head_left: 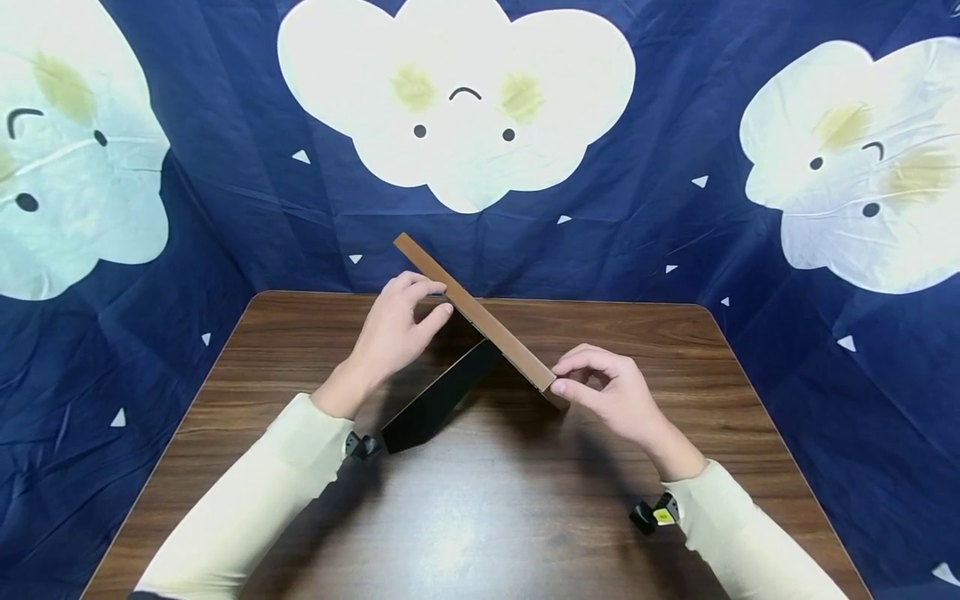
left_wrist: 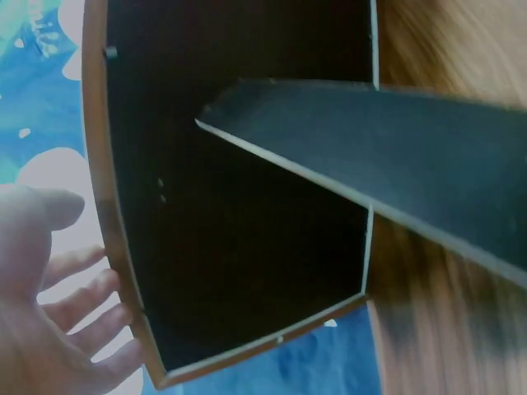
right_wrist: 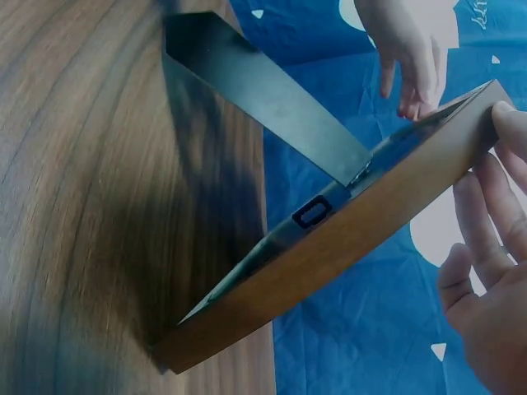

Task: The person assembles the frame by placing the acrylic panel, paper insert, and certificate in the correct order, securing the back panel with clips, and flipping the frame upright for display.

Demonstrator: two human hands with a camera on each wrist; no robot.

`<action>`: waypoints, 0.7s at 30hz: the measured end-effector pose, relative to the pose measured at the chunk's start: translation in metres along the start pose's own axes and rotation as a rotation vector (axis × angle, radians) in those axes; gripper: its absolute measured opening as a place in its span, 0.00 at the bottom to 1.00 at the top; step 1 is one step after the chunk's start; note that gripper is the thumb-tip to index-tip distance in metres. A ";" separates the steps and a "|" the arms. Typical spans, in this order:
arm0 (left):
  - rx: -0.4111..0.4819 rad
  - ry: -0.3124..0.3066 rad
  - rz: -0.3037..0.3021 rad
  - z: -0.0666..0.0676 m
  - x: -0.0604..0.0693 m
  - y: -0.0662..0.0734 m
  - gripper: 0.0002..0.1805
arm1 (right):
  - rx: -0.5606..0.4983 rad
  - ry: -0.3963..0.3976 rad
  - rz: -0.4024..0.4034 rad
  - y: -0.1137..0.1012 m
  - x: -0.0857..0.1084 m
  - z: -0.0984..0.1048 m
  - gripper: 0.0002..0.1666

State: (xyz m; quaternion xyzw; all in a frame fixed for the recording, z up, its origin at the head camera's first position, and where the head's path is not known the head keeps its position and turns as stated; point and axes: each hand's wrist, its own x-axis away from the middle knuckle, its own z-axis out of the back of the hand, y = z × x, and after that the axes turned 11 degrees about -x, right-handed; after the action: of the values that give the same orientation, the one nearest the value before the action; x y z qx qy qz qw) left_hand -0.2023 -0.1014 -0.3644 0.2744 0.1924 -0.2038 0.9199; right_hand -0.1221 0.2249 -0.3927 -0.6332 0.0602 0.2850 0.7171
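Note:
A picture frame (head_left: 480, 317) with a brown wooden rim stands tilted on the table, set diagonally. Its black back panel (left_wrist: 247, 239) faces the left hand's side, and a black easel leg (head_left: 442, 400) is swung out from it. My right hand (head_left: 611, 392) pinches the near corner of the rim, thumb on one side and fingers on the other, as the right wrist view shows. My left hand (head_left: 397, 325) is at the far part of the rim. Its fingertips touch the edge, with the thumb held away from the panel in the left wrist view. The frame's front is hidden.
The wood-grain table (head_left: 465, 517) extends in front of the picture frame and to both sides. A blue cloth (head_left: 660, 242) with white clouds hangs behind and around the table. Each wrist carries a small black camera (head_left: 363, 447).

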 end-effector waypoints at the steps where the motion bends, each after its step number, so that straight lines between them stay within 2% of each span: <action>1: 0.005 -0.010 -0.001 0.001 0.000 0.003 0.20 | -0.005 -0.005 0.001 -0.001 0.000 -0.002 0.13; 10: 0.051 -0.117 0.031 0.004 0.005 0.023 0.22 | 0.002 -0.039 0.009 -0.005 -0.003 -0.017 0.12; 21: 0.014 -0.138 0.027 0.005 0.020 0.049 0.23 | 0.005 -0.057 -0.002 -0.014 -0.001 -0.032 0.11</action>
State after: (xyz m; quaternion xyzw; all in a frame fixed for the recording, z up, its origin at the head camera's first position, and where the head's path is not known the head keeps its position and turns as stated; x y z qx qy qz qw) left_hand -0.1606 -0.0728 -0.3489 0.2689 0.1234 -0.2110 0.9316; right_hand -0.1077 0.1937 -0.3864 -0.6229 0.0398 0.3022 0.7205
